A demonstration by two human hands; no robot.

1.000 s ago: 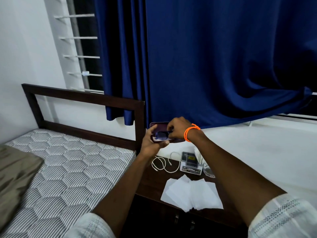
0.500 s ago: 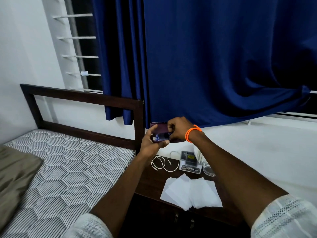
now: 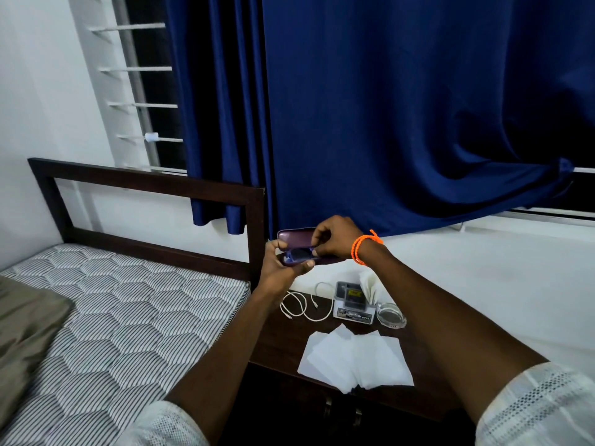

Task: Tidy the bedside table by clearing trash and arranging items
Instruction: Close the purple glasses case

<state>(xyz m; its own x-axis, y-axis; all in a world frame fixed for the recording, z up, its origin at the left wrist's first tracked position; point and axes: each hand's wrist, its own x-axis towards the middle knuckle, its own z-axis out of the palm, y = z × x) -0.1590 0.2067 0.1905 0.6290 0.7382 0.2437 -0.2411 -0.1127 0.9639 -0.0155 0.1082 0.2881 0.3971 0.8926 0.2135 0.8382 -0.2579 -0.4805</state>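
Glasses case (image 3: 294, 239) raised above bedside table (image 3: 277, 333), lid ajar | left hand (image 3: 280, 265) cradles base so I keep it steady | right hand (image 3: 335, 239) fingers pinch inside, likely seating glasses | papers (image 3: 354, 358), cable (image 3: 302, 305) await sorting

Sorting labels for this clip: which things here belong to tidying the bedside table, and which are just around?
Job: purple case, held by left hand and right hand; white papers; white cable; small box; glass ashtray.

Around: curtain; mattress; headboard.
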